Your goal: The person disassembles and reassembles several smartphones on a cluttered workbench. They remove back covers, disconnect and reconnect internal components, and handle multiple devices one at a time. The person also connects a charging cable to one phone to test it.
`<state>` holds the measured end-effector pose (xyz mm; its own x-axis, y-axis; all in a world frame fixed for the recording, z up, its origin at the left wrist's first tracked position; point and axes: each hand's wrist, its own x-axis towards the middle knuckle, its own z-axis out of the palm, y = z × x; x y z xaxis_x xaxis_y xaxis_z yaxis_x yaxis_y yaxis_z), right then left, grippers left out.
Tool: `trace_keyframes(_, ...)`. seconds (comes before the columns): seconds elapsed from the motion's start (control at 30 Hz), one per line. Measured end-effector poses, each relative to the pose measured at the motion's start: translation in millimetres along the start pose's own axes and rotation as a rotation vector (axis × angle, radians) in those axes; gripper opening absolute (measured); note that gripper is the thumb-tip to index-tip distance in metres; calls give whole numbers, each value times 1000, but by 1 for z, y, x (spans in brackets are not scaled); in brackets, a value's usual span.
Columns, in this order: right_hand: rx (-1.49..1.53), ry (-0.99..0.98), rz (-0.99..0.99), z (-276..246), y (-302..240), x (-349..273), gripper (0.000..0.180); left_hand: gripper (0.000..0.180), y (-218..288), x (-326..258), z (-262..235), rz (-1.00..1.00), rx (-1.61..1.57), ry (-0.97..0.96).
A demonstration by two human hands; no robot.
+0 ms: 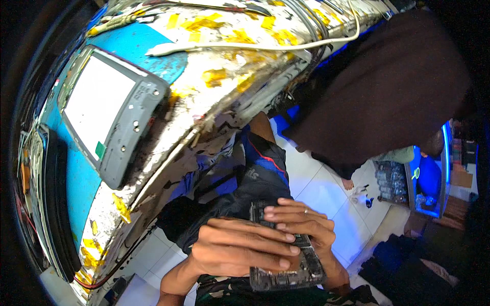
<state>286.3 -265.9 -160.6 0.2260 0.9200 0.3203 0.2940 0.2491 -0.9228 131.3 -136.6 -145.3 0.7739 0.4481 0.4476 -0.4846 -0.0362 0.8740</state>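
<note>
Two hands, lower centre: left hand [240, 250] and right hand [301, 224] both closed around an opened phone [286, 275]. Grey screen unit [109, 109] with green sticker, upper left, on a blue worktop [132, 46] patched with yellow tape. White tiled floor [316, 188] at right.

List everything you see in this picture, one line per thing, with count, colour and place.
opened phone: one, dark, its inner parts showing, low centre, held in both hands
workbench: one, white and blue, worn, dotted with yellow tape, across upper left
grey device with white screen: one, lying on the workbench at left
white cable: one, running along the workbench top
dark cloth: one large piece, upper right
floor tiles: white, below the bench, centre right
left hand: one, fingers laid over the phone
right hand: one, ring on a finger, gripping the phone from the right
</note>
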Motion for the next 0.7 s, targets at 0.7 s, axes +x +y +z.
trace_keyframes(0.7, -252, -17, -135, 5, -9, 12, 26, 26, -10, -31, -4, 103, 197, 305)
